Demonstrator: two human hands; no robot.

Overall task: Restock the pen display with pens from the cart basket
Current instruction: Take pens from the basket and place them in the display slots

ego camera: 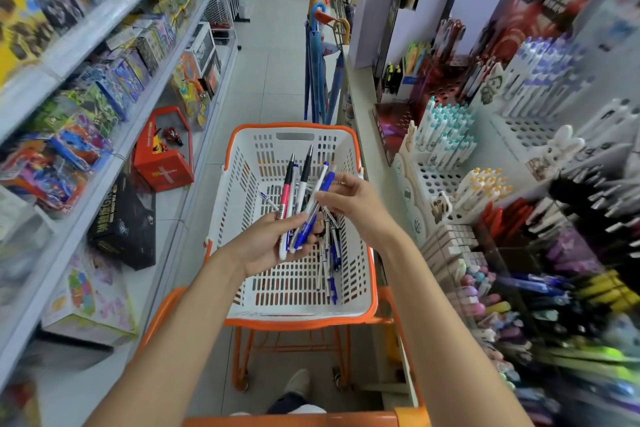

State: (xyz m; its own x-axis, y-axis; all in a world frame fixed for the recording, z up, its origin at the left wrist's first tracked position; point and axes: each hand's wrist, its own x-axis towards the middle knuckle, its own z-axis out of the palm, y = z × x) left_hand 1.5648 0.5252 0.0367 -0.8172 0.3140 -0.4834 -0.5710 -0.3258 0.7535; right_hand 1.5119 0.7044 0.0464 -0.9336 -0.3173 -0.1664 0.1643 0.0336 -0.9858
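Where shelves (86, 35) flank tiled floor (273, 55), white basket (363, 288) atop cart (242, 350)

Retail shop, stationery/toy aisle. At 9–10 o'clock, long white shelves (114, 9) in tiers, packed w/ boxed toys (117, 80) facing out. At 3 o'clock, pen display (446, 146): racks w/ pens stood upright in rows of holes, grouped by colour, printed promo boards (550, 7) behind. At 12 o'clock, tiled floor (277, 45) of the aisle runs on btwn more shelving, and umbrellas (313, 80) hang bunched at the display's end. At 6 o'clock, orange shopping cart (294, 421) carries a white cart basket (298, 312) w/ loose pens (332, 263) inside.
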